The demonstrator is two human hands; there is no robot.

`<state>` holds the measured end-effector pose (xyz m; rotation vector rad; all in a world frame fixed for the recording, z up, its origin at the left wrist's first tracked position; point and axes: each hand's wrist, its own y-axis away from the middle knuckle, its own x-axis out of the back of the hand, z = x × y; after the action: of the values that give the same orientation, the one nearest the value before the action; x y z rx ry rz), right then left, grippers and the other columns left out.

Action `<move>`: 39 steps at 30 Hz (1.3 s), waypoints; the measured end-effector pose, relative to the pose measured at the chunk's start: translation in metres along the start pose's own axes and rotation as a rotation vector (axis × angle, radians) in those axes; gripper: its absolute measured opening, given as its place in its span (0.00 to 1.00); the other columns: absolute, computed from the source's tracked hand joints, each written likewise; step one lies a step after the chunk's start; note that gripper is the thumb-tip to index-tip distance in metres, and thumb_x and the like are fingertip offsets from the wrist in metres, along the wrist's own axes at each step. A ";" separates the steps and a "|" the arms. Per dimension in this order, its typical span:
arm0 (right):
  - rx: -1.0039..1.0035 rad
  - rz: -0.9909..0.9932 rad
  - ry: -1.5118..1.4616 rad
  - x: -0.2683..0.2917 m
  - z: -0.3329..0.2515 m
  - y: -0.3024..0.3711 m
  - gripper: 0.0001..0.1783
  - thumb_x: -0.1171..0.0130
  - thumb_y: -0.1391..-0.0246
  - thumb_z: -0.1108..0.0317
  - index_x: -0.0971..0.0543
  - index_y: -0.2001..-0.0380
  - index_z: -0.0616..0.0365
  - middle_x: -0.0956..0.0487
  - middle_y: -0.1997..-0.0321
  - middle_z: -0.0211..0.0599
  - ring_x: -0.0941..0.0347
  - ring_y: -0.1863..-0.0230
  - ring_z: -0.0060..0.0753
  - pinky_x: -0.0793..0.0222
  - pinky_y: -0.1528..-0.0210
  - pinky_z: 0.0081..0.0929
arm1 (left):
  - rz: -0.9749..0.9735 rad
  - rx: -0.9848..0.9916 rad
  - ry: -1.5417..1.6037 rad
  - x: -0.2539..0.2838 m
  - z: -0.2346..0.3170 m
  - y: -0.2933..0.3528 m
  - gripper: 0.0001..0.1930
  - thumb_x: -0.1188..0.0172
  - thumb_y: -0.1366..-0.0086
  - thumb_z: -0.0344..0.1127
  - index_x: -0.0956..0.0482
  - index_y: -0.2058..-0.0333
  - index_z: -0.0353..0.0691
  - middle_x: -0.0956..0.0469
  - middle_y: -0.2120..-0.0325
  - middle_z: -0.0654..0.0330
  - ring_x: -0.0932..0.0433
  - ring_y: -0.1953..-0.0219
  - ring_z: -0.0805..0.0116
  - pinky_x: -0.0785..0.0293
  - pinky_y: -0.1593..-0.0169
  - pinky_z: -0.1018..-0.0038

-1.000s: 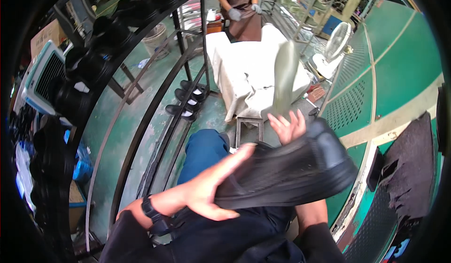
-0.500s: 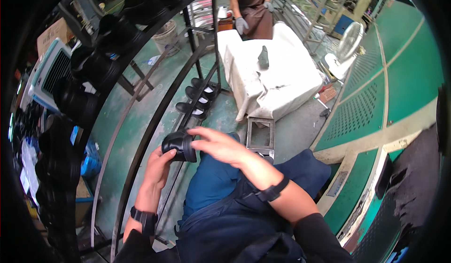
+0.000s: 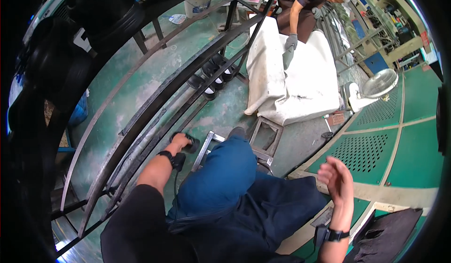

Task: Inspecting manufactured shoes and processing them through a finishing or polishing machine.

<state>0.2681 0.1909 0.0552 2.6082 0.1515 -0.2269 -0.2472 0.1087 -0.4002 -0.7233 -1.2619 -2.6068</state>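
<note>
Low beside the rack's bottom rails, my left hand (image 3: 178, 141) is closed around a black shoe (image 3: 193, 144), partly hidden by the hand. Farther along the same lower rails stands a short row of black shoes (image 3: 217, 75) with pale insides. My right hand (image 3: 336, 177) is raised off to the right, near the green perforated panels. It holds nothing, and its fingers are apart and slightly bent.
The black metal rack (image 3: 174, 70) runs along my left, with dark shoes (image 3: 105, 19) on its upper level. A metal stool frame (image 3: 278, 138) stands before the white-covered table (image 3: 312, 89). A co-worker's gloved hand (image 3: 291, 41) grips a grey-green foot-shaped piece (image 3: 287, 58). A white fan (image 3: 379, 83) stands right.
My right hand has let go of the shoe and swung right. My left hand has lowered the shoe beside the rack. The co-worker has leaned in and taken hold of the foot-shaped piece.
</note>
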 end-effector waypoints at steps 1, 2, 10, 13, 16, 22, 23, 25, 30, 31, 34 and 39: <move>-0.007 -0.004 0.014 0.006 -0.001 0.006 0.22 0.50 0.33 0.62 0.27 0.45 0.68 0.18 0.55 0.52 0.17 0.56 0.46 0.18 0.53 0.37 | 0.105 -0.071 -0.171 0.002 0.007 -0.021 0.27 0.29 0.51 0.43 0.18 0.55 0.33 0.18 0.57 0.41 0.18 0.54 0.45 0.23 0.48 0.61; -0.032 0.023 0.067 0.010 -0.002 0.011 0.21 0.50 0.33 0.63 0.27 0.45 0.69 0.18 0.56 0.51 0.17 0.56 0.46 0.19 0.53 0.37 | 0.116 -0.104 -0.154 0.004 0.015 -0.037 0.27 0.33 0.49 0.46 0.19 0.53 0.36 0.18 0.56 0.40 0.20 0.50 0.43 0.25 0.45 0.58; -0.071 -0.021 0.241 -0.014 -0.009 0.023 0.19 0.49 0.36 0.68 0.26 0.46 0.70 0.18 0.56 0.52 0.18 0.56 0.47 0.20 0.51 0.38 | -0.531 -0.145 0.190 -0.006 0.101 -0.006 0.33 0.44 0.33 0.55 0.30 0.36 0.40 0.24 0.45 0.55 0.24 0.46 0.63 0.29 0.44 0.63; -0.069 -0.099 0.384 -0.020 -0.013 0.029 0.21 0.47 0.37 0.67 0.25 0.45 0.70 0.18 0.55 0.52 0.18 0.55 0.47 0.21 0.50 0.37 | -0.479 -0.277 0.199 -0.017 0.091 0.038 0.25 0.43 0.34 0.54 0.19 0.48 0.40 0.19 0.59 0.59 0.22 0.57 0.68 0.27 0.57 0.71; -0.067 -0.212 0.449 -0.011 -0.022 0.043 0.22 0.46 0.37 0.66 0.25 0.45 0.69 0.18 0.54 0.52 0.18 0.54 0.46 0.22 0.48 0.37 | -0.396 -0.470 -0.015 -0.006 0.071 0.060 0.28 0.41 0.35 0.52 0.22 0.45 0.36 0.18 0.54 0.53 0.21 0.52 0.64 0.25 0.51 0.68; 0.088 -0.160 0.260 0.037 -0.036 0.088 0.23 0.45 0.37 0.63 0.26 0.46 0.71 0.19 0.57 0.54 0.18 0.58 0.49 0.20 0.53 0.39 | -0.185 -0.563 -0.163 0.066 0.096 0.115 0.24 0.41 0.34 0.43 0.23 0.43 0.37 0.18 0.50 0.49 0.21 0.46 0.59 0.27 0.43 0.67; 0.100 -0.158 0.251 0.045 -0.036 0.094 0.23 0.45 0.37 0.63 0.26 0.46 0.71 0.19 0.57 0.54 0.18 0.58 0.49 0.20 0.53 0.39 | -0.124 -0.593 -0.108 0.081 0.112 0.131 0.23 0.40 0.34 0.41 0.23 0.44 0.36 0.17 0.52 0.50 0.19 0.48 0.59 0.26 0.44 0.67; 0.153 -0.115 0.179 0.059 -0.037 0.102 0.23 0.45 0.37 0.63 0.26 0.46 0.71 0.18 0.59 0.53 0.18 0.59 0.48 0.19 0.55 0.39 | 0.063 -0.767 -0.061 0.107 0.147 0.166 0.20 0.42 0.36 0.40 0.20 0.48 0.37 0.17 0.55 0.49 0.19 0.51 0.53 0.24 0.48 0.64; 0.034 -0.059 0.280 0.065 -0.043 0.086 0.20 0.46 0.35 0.63 0.24 0.47 0.67 0.17 0.59 0.46 0.17 0.60 0.38 0.20 0.57 0.33 | 0.446 -1.150 -0.233 0.165 0.234 0.212 0.16 0.43 0.37 0.36 0.17 0.52 0.41 0.19 0.54 0.49 0.22 0.48 0.48 0.25 0.46 0.59; 0.044 -0.076 0.254 0.061 -0.045 0.078 0.20 0.46 0.35 0.63 0.24 0.47 0.67 0.17 0.59 0.46 0.17 0.60 0.38 0.20 0.57 0.33 | 0.531 -1.272 -0.284 0.176 0.248 0.211 0.17 0.43 0.38 0.36 0.18 0.51 0.41 0.21 0.50 0.48 0.24 0.45 0.46 0.26 0.43 0.58; 0.012 -0.122 0.602 0.045 -0.056 0.050 0.19 0.44 0.36 0.63 0.23 0.47 0.65 0.17 0.59 0.41 0.18 0.59 0.32 0.22 0.56 0.28 | 0.719 -1.210 -0.651 0.204 0.282 0.191 0.29 0.38 0.40 0.40 0.28 0.39 0.44 0.33 0.36 0.45 0.36 0.33 0.44 0.36 0.33 0.56; 0.224 -0.241 1.074 0.020 -0.060 -0.002 0.21 0.43 0.37 0.64 0.23 0.46 0.67 0.17 0.60 0.36 0.21 0.60 0.25 0.26 0.54 0.26 | 0.347 -0.696 -0.863 0.201 0.265 0.152 0.49 0.35 0.44 0.43 0.52 0.27 0.49 0.41 0.33 0.39 0.35 0.34 0.40 0.32 0.36 0.53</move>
<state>0.2955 0.2242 0.1020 2.6279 0.8351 1.1491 -0.2768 0.2309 -0.0567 -2.1048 -0.1888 -2.4395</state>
